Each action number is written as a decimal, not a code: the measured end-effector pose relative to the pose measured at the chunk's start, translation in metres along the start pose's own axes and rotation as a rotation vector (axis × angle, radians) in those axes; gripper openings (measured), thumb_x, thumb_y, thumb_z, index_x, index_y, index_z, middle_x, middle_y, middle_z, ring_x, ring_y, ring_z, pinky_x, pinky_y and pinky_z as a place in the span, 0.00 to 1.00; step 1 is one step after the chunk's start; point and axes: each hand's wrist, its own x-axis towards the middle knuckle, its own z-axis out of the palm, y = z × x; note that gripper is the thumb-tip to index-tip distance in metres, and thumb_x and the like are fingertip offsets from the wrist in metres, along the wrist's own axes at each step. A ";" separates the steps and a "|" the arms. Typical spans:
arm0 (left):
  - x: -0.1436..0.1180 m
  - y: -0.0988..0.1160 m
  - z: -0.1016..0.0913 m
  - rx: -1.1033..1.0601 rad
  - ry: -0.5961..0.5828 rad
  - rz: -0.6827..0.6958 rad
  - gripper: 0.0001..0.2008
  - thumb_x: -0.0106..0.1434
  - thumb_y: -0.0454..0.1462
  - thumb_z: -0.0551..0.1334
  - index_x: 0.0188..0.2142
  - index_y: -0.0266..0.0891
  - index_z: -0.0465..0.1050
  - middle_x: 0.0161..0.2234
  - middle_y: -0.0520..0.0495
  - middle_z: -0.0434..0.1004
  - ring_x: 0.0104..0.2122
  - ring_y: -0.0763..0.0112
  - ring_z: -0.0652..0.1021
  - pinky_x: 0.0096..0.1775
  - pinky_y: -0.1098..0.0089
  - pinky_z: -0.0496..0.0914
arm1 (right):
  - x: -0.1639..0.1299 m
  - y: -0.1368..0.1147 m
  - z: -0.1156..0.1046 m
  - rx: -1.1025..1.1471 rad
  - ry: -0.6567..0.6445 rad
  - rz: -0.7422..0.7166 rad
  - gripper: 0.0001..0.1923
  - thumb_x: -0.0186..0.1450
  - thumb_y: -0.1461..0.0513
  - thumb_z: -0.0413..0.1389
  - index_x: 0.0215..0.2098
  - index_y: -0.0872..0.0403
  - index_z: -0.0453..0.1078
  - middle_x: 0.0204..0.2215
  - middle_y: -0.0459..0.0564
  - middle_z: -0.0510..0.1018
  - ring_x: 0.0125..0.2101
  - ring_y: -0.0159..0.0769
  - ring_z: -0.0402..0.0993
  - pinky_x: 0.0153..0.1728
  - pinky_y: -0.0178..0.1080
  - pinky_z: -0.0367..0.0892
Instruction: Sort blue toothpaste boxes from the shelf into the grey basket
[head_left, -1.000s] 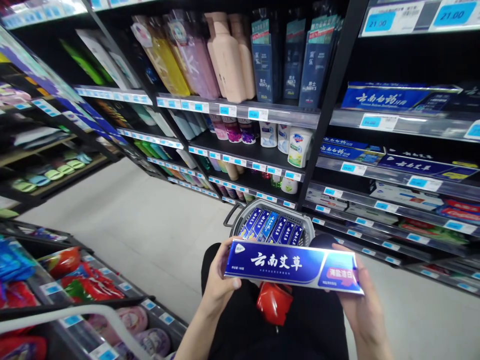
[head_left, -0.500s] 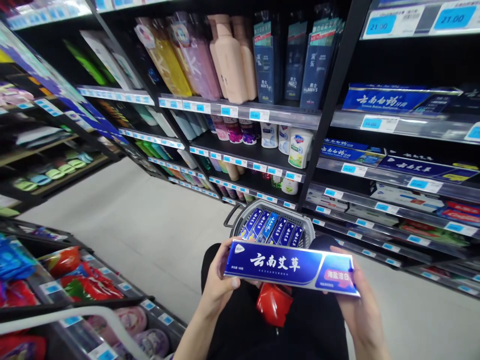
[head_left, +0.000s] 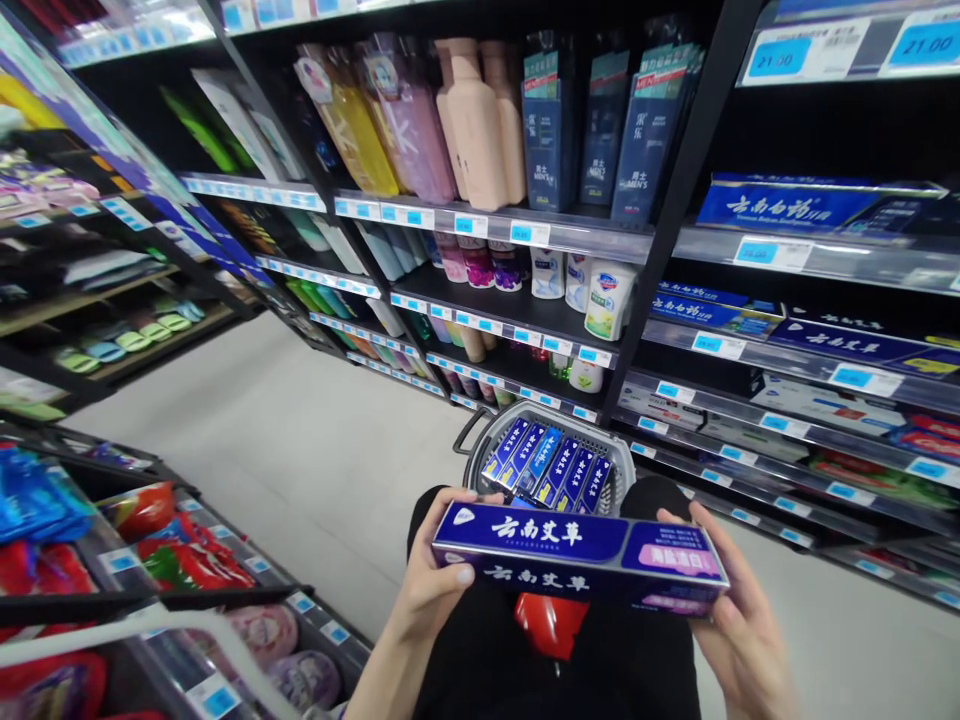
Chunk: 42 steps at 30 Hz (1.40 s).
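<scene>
A long blue toothpaste box [head_left: 577,550] with white lettering and a pink patch spans between my two hands above my lap. My left hand [head_left: 435,570] grips its left end, thumb on the near face. Around the right end, my right hand [head_left: 739,600] is closed, with the thumb at the lower corner. Two faces of the box show, the top and the near side. Just beyond it, a grey basket [head_left: 480,470] stands on the floor with several blue toothpaste boxes [head_left: 544,465] in it. Below the held box lies something shiny and red [head_left: 551,625], partly hidden.
Shelves ahead carry bottles [head_left: 476,130] and dark blue boxed products [head_left: 547,140]. At right, other shelves hold toothpaste boxes [head_left: 787,205]. Red packages [head_left: 199,555] fill a low rack at left, with a white curved rail [head_left: 187,620] nearby. Grey floor [head_left: 322,430] runs between.
The toothpaste box has been tilted in my hands, so its top and a second, near face now show. Its right end sits slightly further right. The view has shifted a little.
</scene>
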 end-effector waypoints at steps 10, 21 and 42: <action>0.012 0.003 -0.010 0.192 -0.443 0.340 0.20 0.45 0.37 0.74 0.39 0.49 0.74 0.37 0.48 0.79 0.41 0.56 0.77 0.43 0.53 0.71 | 0.016 -0.014 0.011 0.001 -0.135 0.206 0.38 0.55 0.39 0.55 0.57 0.50 0.67 0.62 0.60 0.63 0.53 0.56 0.68 0.46 0.52 0.70; 0.015 -0.005 -0.020 0.261 -0.337 0.122 0.26 0.45 0.38 0.74 0.46 0.47 0.74 0.55 0.41 0.66 0.54 0.47 0.70 0.51 0.52 0.68 | 0.002 -0.022 0.001 -0.223 -0.087 0.385 0.36 0.46 0.49 0.68 0.52 0.47 0.68 0.46 0.56 0.76 0.42 0.50 0.75 0.38 0.48 0.73; 0.029 -0.052 -0.002 0.127 0.019 -0.158 0.25 0.47 0.36 0.71 0.46 0.41 0.71 0.47 0.40 0.77 0.46 0.52 0.77 0.46 0.55 0.72 | 0.021 0.035 0.006 -0.523 -0.665 0.505 0.35 0.54 0.50 0.65 0.58 0.48 0.65 0.40 0.52 0.77 0.35 0.39 0.74 0.39 0.42 0.71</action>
